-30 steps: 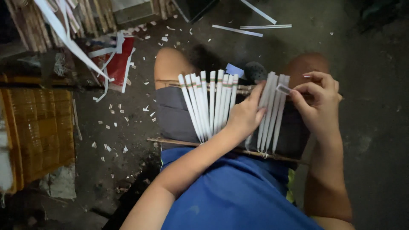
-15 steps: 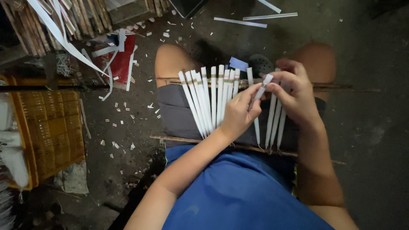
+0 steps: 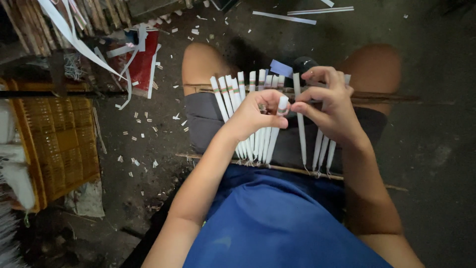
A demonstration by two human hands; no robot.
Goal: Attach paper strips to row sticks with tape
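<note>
Both hands, L (image 3: 255, 116) & R (image 3: 329, 106), pinch 1 white stick (image 3: 274, 131); approx 15 sticks on lap.

floor: dark dirty concrete (image 3: 436, 149), pretty messy
scraps: small white paper bits (image 3: 144, 119) scattered all over
strips: long white ones (image 3: 302, 15) up top
basket: yellow woven one (image 3: 54, 144) at left

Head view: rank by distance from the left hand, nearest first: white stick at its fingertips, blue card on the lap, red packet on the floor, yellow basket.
From the left hand:
1. White stick, at its fingertips.
2. Blue card, just beyond, on the lap.
3. Red packet, on the floor, far left.
4. Yellow basket, at the left edge, farthest.
</note>
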